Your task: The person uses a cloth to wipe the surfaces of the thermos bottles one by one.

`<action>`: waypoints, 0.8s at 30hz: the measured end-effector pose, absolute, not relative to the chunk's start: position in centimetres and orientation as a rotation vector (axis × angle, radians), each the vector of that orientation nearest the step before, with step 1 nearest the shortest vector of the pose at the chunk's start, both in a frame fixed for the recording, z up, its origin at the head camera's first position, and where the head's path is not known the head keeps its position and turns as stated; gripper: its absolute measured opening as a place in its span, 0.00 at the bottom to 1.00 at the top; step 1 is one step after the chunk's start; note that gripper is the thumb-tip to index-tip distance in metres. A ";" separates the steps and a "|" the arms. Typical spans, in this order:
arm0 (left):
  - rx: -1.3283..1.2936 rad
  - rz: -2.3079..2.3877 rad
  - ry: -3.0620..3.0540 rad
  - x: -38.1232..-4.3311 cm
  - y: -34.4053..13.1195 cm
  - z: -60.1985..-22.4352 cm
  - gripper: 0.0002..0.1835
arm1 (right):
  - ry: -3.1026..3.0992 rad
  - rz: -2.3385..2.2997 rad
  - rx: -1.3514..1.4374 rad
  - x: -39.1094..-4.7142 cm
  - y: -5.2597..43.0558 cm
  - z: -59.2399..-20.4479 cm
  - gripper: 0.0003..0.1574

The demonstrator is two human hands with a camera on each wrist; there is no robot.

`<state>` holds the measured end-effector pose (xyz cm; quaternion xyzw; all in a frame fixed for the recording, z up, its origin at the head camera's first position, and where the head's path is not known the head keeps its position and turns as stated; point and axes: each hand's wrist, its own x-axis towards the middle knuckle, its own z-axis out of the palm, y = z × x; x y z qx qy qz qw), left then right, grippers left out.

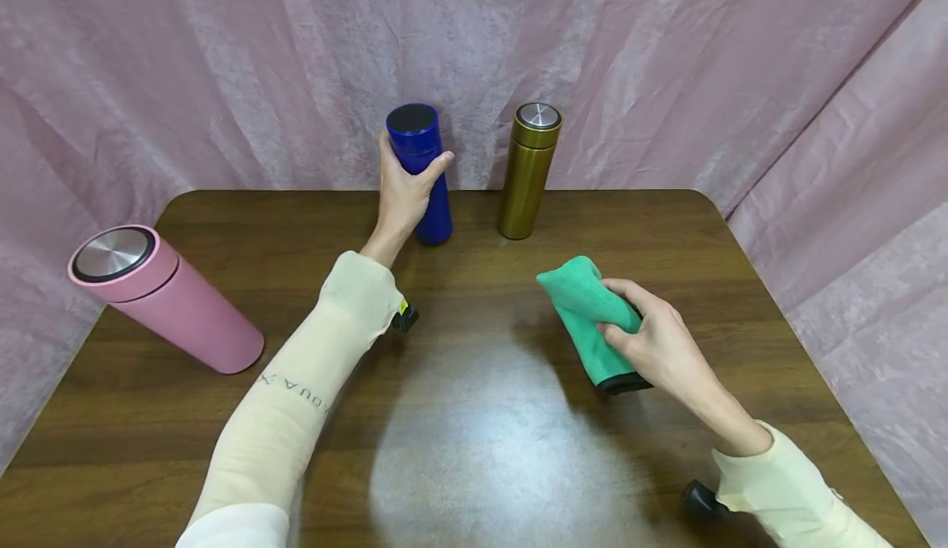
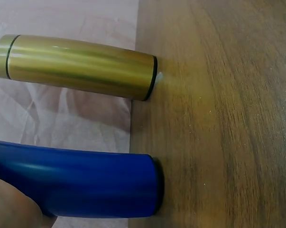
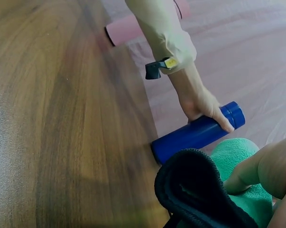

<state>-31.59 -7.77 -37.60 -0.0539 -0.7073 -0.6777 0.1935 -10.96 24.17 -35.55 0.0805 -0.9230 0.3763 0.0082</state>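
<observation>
At the far side of the table my left hand (image 1: 403,194) grips a blue thermos bottle (image 1: 437,206) round its upper part, thumb across the front. The bottle stands upright near the back edge, and its lower half shows in the left wrist view. My right hand (image 1: 662,338) holds a folded green cloth (image 1: 588,309) with black edging, pinched between thumb and fingers above the table. In the right wrist view the cloth's dark rolled hem (image 3: 190,175) faces the camera. A gold thermos bottle (image 1: 527,178) stands upright to the right of the blue one, touched by neither hand.
A larger pink thermos bottle (image 1: 178,301) with a steel-topped lid stands at the left of the wooden table (image 1: 459,449), beside my left forearm. Pink curtains (image 1: 474,54) hang close behind the table's back edge and along its sides.
</observation>
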 end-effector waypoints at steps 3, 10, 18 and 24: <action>-0.144 -1.888 -2.014 -31.7 -7.8 -37.7 0.48 | -2.878 1.178 0.254 -10.9 24.1 -35.5 0.32; -0.169 -1.854 -2.053 -32.2 -7.4 -37.7 0.48 | -2.875 1.186 0.258 -11.0 24.0 -35.5 0.32; -0.187 -1.790 -2.155 -32.3 -7.0 -37.8 0.51 | -2.883 1.210 0.256 -10.9 24.0 -35.6 0.33; -0.189 -1.790 -2.188 -32.5 -7.2 -37.9 0.52 | -2.884 1.205 0.244 -11.0 24.0 -35.7 0.33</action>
